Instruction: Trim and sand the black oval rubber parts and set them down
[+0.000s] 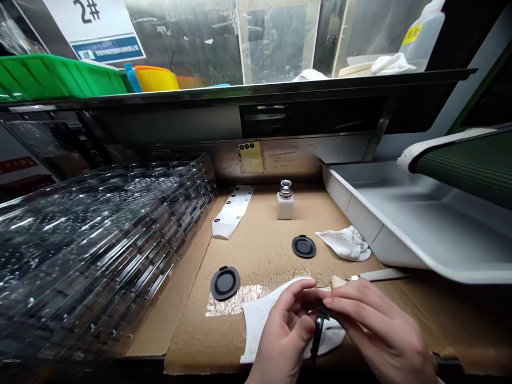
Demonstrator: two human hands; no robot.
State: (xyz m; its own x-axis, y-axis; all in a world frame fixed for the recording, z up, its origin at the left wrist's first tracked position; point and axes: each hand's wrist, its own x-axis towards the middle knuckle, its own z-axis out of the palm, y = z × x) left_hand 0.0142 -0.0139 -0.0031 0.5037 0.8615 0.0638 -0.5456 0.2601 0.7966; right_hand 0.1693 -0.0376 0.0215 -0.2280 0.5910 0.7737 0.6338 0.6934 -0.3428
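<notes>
Head view: a cardboard-covered worktop [276,256] carries a tall stack of clear plastic trays [92,250] at its left edge. At its near edge, over a white cloth [260,320], the left hand [286,333] and right hand [380,336] meet, each grip pinching one black round disc [319,333] held edge-on. Two more black discs [224,282] lie flat farther back on the worktop, with a small white bottle [285,200] behind them.

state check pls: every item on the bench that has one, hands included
left hand: pinching the held black disc, over the white cloth
right hand: fingertips on the same disc
held black disc: edge-on, off the table
white cloth: spread flat
left disc: lying flat, untouched
far disc: lying flat, untouched
dispenser bottle: upright
crumpled cloth: bunched
clear trays: stacked
</notes>
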